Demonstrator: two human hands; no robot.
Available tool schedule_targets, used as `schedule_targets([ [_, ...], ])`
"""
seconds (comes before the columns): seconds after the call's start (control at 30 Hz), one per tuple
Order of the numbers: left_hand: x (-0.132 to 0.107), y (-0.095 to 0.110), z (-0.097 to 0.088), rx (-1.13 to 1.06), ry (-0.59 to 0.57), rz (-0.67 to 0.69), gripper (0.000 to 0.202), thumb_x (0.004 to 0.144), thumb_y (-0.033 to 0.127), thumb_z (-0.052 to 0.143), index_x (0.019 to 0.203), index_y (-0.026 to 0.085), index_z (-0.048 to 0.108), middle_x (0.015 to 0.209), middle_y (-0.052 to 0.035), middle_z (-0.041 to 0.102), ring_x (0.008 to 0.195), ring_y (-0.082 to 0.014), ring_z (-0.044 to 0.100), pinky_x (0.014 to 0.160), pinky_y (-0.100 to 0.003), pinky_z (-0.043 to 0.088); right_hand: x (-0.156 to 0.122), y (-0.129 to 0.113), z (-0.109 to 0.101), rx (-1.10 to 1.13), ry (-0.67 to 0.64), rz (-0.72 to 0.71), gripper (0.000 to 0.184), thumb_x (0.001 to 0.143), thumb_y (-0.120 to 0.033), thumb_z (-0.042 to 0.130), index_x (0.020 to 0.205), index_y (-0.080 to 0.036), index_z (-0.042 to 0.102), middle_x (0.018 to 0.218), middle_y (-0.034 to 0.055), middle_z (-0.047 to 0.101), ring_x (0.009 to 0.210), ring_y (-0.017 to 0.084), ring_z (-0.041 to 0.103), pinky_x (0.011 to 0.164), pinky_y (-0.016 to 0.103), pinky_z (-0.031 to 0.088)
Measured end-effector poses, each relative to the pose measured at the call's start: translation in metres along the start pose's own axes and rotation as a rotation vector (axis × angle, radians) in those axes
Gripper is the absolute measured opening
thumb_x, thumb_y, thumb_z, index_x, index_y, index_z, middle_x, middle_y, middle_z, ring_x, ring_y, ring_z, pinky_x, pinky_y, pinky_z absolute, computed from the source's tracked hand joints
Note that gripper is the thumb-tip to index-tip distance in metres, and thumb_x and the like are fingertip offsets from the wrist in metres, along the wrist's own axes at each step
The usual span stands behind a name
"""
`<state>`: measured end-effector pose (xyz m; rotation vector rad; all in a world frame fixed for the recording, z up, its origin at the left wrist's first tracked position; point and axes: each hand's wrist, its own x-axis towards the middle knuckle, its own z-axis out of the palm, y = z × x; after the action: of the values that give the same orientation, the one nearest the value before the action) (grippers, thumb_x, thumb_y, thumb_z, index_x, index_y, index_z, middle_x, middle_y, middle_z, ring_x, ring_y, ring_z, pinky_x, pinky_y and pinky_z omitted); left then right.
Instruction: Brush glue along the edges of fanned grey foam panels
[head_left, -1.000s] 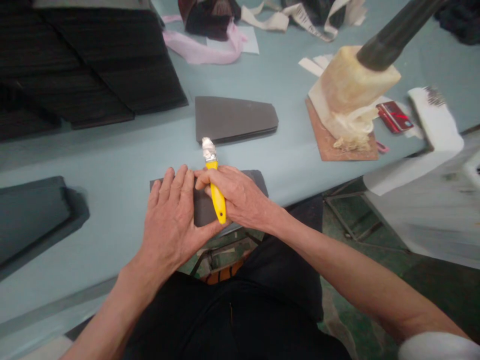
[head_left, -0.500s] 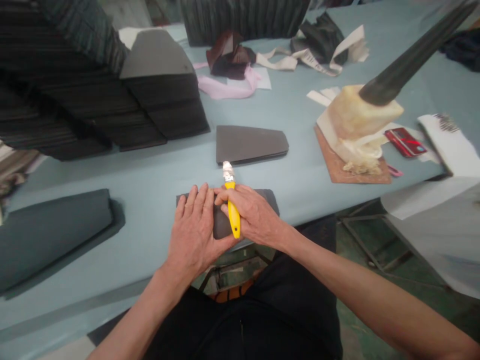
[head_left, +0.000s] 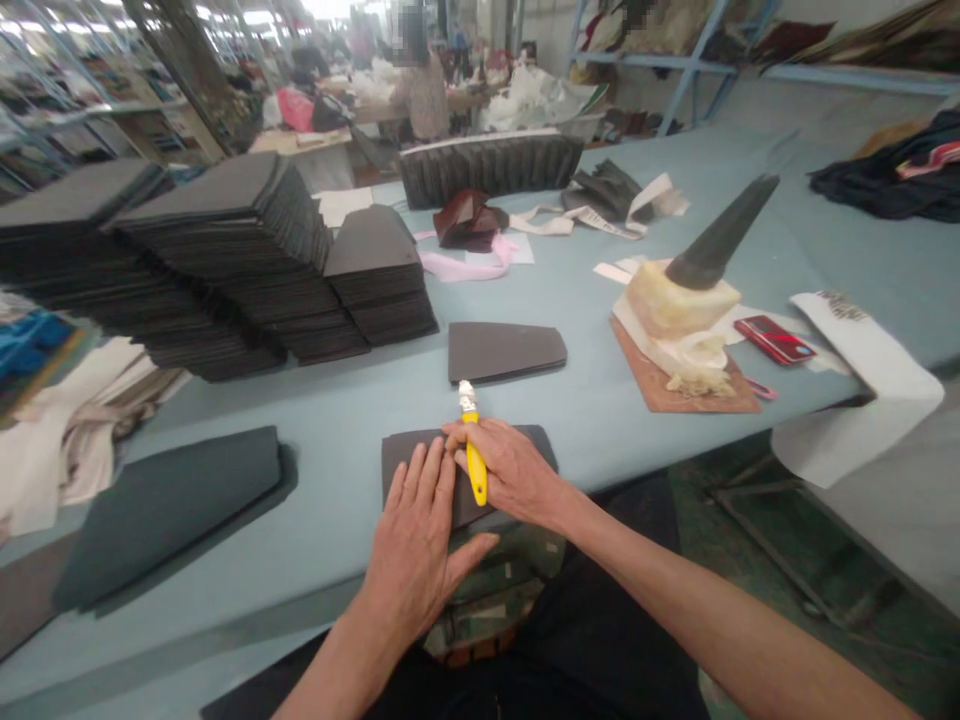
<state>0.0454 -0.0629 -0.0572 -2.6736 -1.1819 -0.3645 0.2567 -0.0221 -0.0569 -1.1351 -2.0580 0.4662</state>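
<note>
My right hand (head_left: 510, 470) is wrapped round a brush (head_left: 476, 472) with a yellow handle, its whitish, coated end pointing away from me. That hand rests over a dark grey tapered panel (head_left: 400, 450) at the table's near edge. Flat on the left part of the same panel lies my left hand (head_left: 416, 530), fingers stretched out and thumb spread toward me. Just beyond the brush end sits a small pile of similar grey panels (head_left: 506, 352). My hands hide much of the near panel.
Tall stacks of dark panels (head_left: 225, 240) stand at the left, with more dark green pieces (head_left: 180, 500) nearer me. At the right, a pale block with a dark upright handle (head_left: 682, 295) sits on a brown board (head_left: 637, 385). A red box-like item (head_left: 774, 340) lies beside it.
My view has tilted up, bringing the workshop behind the table into sight. My left thumb has moved away from the right hand. The brush stays in my right hand.
</note>
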Motion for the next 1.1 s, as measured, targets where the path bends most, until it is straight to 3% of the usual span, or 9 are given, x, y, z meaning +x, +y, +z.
schedule_targets([
  [0.13,-0.008,0.02,-0.004,-0.01,-0.026,0.058,0.105,0.1,0.071,0.061,0.172,0.001,0.03,0.174,-0.0258,0.044,0.162,-0.0427,0.045,0.129,-0.058,0.047,0.0,0.001,-0.001,0.015,0.005,0.005,0.024,0.107,-0.017,0.054,0.129,-0.021,0.064,0.128,0.0091,0.079,0.121,0.025,0.074,0.109,0.043,0.057],
  [0.33,-0.004,0.031,-0.01,0.01,-0.097,0.046,0.096,0.095,0.067,0.071,0.167,0.008,0.045,0.174,-0.0218,0.047,0.16,-0.043,0.048,0.128,-0.059,0.05,-0.001,0.0,-0.002,0.005,0.002,0.011,0.022,0.109,-0.021,0.055,0.128,-0.022,0.066,0.131,0.0096,0.08,0.121,0.025,0.075,0.109,0.044,0.057],
  [0.6,-0.031,0.004,-0.011,0.058,-0.077,-0.088,0.089,0.107,0.069,0.046,0.172,0.01,0.037,0.177,-0.02,0.042,0.163,-0.0423,0.043,0.128,-0.059,0.048,-0.002,-0.004,-0.003,-0.003,0.0,0.004,0.018,0.108,-0.02,0.057,0.124,-0.022,0.065,0.138,0.0118,0.078,0.125,0.027,0.074,0.11,0.047,0.057],
  [0.83,-0.062,-0.015,-0.01,-0.043,0.025,-0.239,0.093,0.109,0.067,0.044,0.179,0.016,0.011,0.177,-0.0235,0.041,0.163,-0.0441,0.043,0.125,-0.064,0.05,-0.002,-0.006,-0.003,-0.003,-0.009,-0.006,0.02,0.105,-0.017,0.06,0.125,-0.022,0.063,0.138,0.0118,0.078,0.12,0.027,0.074,0.107,0.048,0.057],
  [0.97,-0.068,-0.028,-0.01,-0.303,0.026,-0.404,0.078,0.112,0.055,0.046,0.178,0.024,0.017,0.179,-0.0199,0.04,0.165,-0.0376,0.042,0.127,-0.062,0.05,-0.001,-0.007,-0.003,-0.006,-0.01,-0.012,0.016,0.106,-0.018,0.06,0.121,-0.022,0.064,0.143,0.0124,0.076,0.12,0.028,0.074,0.106,0.047,0.056],
  [1.1,-0.054,-0.036,-0.008,-0.491,-0.027,-0.601,0.074,0.109,0.059,0.051,0.17,0.02,0.038,0.174,-0.0206,0.047,0.164,-0.0379,0.044,0.132,-0.062,0.046,0.001,-0.01,-0.003,-0.06,-0.033,0.001,0.017,0.107,-0.02,0.06,0.123,-0.021,0.064,0.144,0.012,0.075,0.12,0.028,0.073,0.107,0.046,0.055],
])
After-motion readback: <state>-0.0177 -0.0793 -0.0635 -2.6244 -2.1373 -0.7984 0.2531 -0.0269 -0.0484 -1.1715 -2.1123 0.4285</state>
